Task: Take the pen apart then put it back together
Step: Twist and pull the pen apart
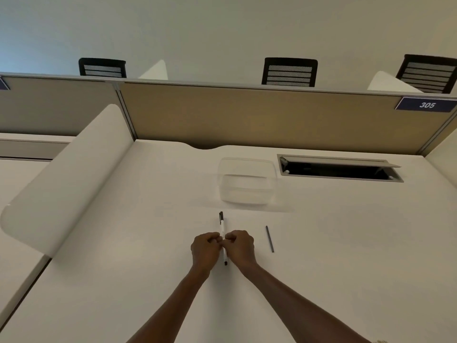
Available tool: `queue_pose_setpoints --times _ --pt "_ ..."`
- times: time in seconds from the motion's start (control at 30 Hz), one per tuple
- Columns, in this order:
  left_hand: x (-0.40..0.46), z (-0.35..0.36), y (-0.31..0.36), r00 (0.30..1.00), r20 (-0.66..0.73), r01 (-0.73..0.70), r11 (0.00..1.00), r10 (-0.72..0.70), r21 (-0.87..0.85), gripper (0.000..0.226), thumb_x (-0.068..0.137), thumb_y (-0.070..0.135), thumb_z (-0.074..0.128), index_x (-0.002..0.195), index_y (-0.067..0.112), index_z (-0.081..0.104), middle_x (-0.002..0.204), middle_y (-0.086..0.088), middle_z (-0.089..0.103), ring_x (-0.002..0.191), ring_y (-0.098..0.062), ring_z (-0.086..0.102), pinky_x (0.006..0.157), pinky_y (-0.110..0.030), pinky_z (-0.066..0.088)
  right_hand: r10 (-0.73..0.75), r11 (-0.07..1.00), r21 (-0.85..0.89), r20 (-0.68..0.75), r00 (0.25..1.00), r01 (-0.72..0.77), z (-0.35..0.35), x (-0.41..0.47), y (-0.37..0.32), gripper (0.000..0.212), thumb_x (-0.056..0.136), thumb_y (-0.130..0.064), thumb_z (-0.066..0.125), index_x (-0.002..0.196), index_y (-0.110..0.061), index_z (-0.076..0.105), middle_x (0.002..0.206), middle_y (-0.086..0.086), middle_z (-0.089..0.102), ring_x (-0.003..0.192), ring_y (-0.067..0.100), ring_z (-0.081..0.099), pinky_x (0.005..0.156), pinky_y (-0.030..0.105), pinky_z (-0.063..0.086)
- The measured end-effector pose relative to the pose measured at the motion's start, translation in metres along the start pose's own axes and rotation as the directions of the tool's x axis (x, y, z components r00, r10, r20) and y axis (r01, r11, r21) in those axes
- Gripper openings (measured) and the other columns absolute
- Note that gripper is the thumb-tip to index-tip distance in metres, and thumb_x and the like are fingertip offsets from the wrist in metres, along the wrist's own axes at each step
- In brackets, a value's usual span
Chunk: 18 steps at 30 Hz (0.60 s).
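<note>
White-barrelled pen (223, 237) at frame centre, pinched by left hand (204, 250) and right hand (241, 247), each grip closed on it; the thin dark rod (269, 238) lying loose right of it could roll across the counter (123, 243) if nudged.

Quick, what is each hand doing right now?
Left hand: fingers curled, its grip on the white pen.
Right hand: fingers curled, its grip on the same pen from the other side.

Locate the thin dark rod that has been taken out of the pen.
In the head view, the thin dark rod lies loose on the white desk, just right of the right hand.
</note>
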<state>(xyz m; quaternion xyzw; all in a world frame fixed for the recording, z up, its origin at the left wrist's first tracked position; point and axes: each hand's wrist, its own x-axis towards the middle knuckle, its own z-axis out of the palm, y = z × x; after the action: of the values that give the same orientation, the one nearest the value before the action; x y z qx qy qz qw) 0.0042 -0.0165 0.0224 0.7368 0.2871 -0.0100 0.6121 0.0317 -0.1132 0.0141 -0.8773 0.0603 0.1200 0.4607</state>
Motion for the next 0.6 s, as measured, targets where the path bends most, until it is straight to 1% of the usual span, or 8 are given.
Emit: queue_pose_setpoints --times 0.03,0.1,0.2,0.37,0.43,0.5,0.57,0.6 --pt "0.000 0.000 0.002 1.000 0.003 0.018 0.998 -0.018 -0.066 0.030 0.090 -0.008 0.046 0.096 0.004 0.073 0.086 -0.006 0.074 0.087 -0.022 0.072 0.084 -0.034 0.057 -0.017 0.999 0.028 -0.010 1.000 0.017 -0.003 0.000 0.000 0.015 0.077 -0.012 0.067 0.073 0.002 0.069 0.071 0.014 0.069 0.072 0.028 0.061 0.065 0.031 0.048" --pt "-0.001 0.000 0.006 1.000 0.016 0.029 0.983 -0.026 -0.180 0.028 0.093 -0.008 0.045 0.102 0.001 0.070 0.093 -0.014 0.074 0.087 -0.023 0.072 0.082 -0.033 0.058 -0.055 0.994 0.090 -0.029 0.998 0.057 -0.012 -0.002 -0.004 0.010 0.078 -0.012 0.069 0.079 -0.003 0.075 0.074 0.010 0.074 0.075 0.021 0.068 0.069 0.030 0.051" --pt "-0.006 -0.001 0.014 0.996 0.073 -0.029 0.969 0.048 -0.246 0.023 0.094 0.001 0.052 0.088 0.005 0.074 0.090 -0.021 0.073 0.085 -0.024 0.070 0.089 -0.042 0.058 -0.100 0.977 0.186 -0.038 0.994 0.105 -0.026 -0.007 -0.011 0.008 0.078 -0.013 0.071 0.074 -0.010 0.076 0.067 0.006 0.073 0.069 0.023 0.069 0.067 0.032 0.055" --pt "-0.015 -0.003 0.035 0.977 0.191 -0.035 0.950 0.098 -0.310 0.026 0.098 0.018 0.056 0.091 0.003 0.075 0.097 -0.027 0.070 0.089 -0.027 0.069 0.092 -0.047 0.054 -0.155 0.935 0.326 0.022 0.988 0.140 -0.048 -0.020 -0.029 0.028 0.083 -0.010 0.069 0.071 -0.034 0.077 0.070 -0.002 0.075 0.070 0.017 0.072 0.069 0.033 0.059" --pt "-0.019 -0.003 0.045 0.980 0.191 0.019 0.936 0.051 -0.353 0.022 0.096 0.023 0.060 0.091 0.011 0.077 0.097 -0.018 0.074 0.089 -0.019 0.069 0.083 -0.039 0.055 -0.160 0.920 0.365 0.024 0.987 0.140 -0.058 -0.024 -0.037 0.024 0.083 -0.010 0.070 0.075 -0.031 0.078 0.073 -0.001 0.076 0.071 0.017 0.072 0.072 0.033 0.060" --pt "-0.022 -0.005 0.057 0.985 0.170 0.060 0.911 0.012 -0.408 0.019 0.093 0.027 0.063 0.089 0.016 0.078 0.090 -0.002 0.077 0.084 -0.011 0.069 0.078 -0.029 0.049 -0.155 0.904 0.410 0.047 0.987 0.123 -0.070 -0.027 -0.044 0.015 0.083 -0.010 0.071 0.077 -0.021 0.077 0.075 0.004 0.076 0.069 0.019 0.072 0.070 0.033 0.060" --pt "-0.023 -0.007 0.067 0.991 0.137 0.068 0.878 -0.003 -0.474 0.021 0.095 0.025 0.061 0.090 0.014 0.078 0.086 0.002 0.074 0.076 -0.010 0.066 0.077 -0.028 0.047 -0.128 0.880 0.472 0.133 0.983 0.051 -0.082 -0.030 -0.049 0.009 0.086 -0.012 0.069 0.083 -0.007 0.076 0.079 0.013 0.075 0.065 0.022 0.070 0.066 0.033 0.060" --pt "-0.023 -0.009 0.072 0.992 0.123 0.067 0.857 -0.005 -0.510 0.021 0.096 0.024 0.059 0.094 0.013 0.077 0.087 0.001 0.074 0.076 -0.010 0.065 0.077 -0.028 0.048 -0.109 0.874 0.486 0.193 0.975 0.001 -0.087 -0.033 -0.051 0.015 0.089 -0.015 0.067 0.086 -0.002 0.074 0.081 0.016 0.074 0.064 0.022 0.069 0.064 0.032 0.059"
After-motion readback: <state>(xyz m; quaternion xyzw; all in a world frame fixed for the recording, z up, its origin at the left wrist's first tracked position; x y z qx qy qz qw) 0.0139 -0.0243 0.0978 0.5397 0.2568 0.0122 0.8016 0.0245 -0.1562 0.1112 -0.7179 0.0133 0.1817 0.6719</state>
